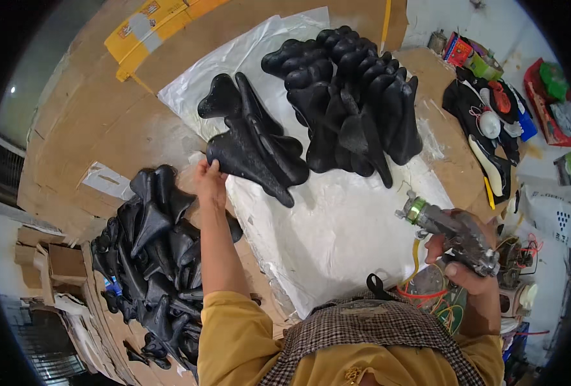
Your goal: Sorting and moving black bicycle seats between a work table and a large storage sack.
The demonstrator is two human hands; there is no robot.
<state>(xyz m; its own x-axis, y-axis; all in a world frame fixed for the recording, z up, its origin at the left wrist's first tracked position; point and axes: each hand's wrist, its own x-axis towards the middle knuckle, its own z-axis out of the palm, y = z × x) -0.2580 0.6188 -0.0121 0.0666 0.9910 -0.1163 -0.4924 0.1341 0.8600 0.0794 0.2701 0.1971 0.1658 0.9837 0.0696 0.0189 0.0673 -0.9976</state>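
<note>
My left hand pinches the near left edge of a black bicycle saddle, which lies on a white sheet with other saddles close against it. In my right hand is a spray gun, grey and caked, with a green ring near its nozzle. A yellow hose hangs from the gun. The gun's nozzle is off to the right of the saddles, apart from them. Further back on the sheet, several black saddles are packed together in rows.
A large heap of black saddles lies on the cardboard at left. The white sheet covers the middle of the table. At right are a dark cloth bundle, a yellow-handled tool, a red tray and tangled hoses.
</note>
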